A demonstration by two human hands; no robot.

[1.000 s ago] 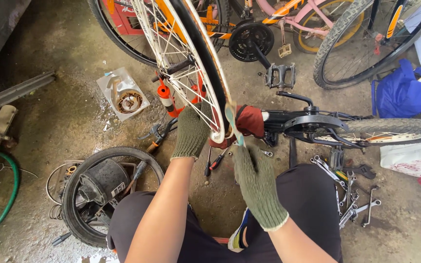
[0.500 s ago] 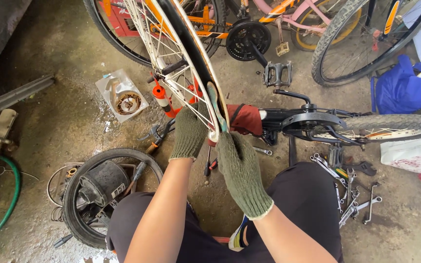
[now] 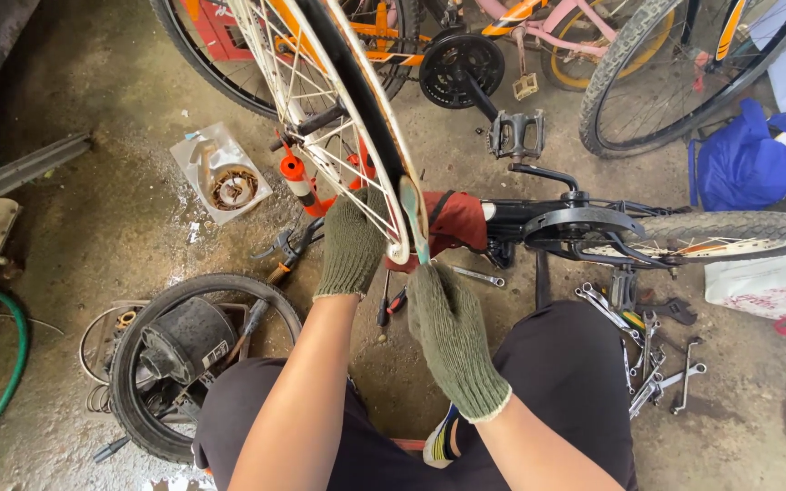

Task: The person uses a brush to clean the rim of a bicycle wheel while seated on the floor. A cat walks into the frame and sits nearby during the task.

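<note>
A bicycle wheel (image 3: 320, 118) with a white rim, spokes and a black tyre stands upright in front of me. My left hand (image 3: 352, 245), in a green knit glove, grips the rim at its lower edge. My right hand (image 3: 448, 332), gloved the same, holds a flat teal tyre lever (image 3: 411, 218) whose tip sits against the rim and tyre. A red cloth (image 3: 455, 223) lies just behind the rim.
A small black bicycle (image 3: 629, 227) lies on the concrete to the right, with several spanners (image 3: 652, 364) beside it. A motor wheel with tyre (image 3: 179, 350) lies at lower left. Pliers (image 3: 288, 247), a blue bag (image 3: 752, 164) and other bicycles stand behind.
My right hand has moved up and left towards the rim, bringing the lever against the tyre edge. The left hand keeps its grip on the rim.
</note>
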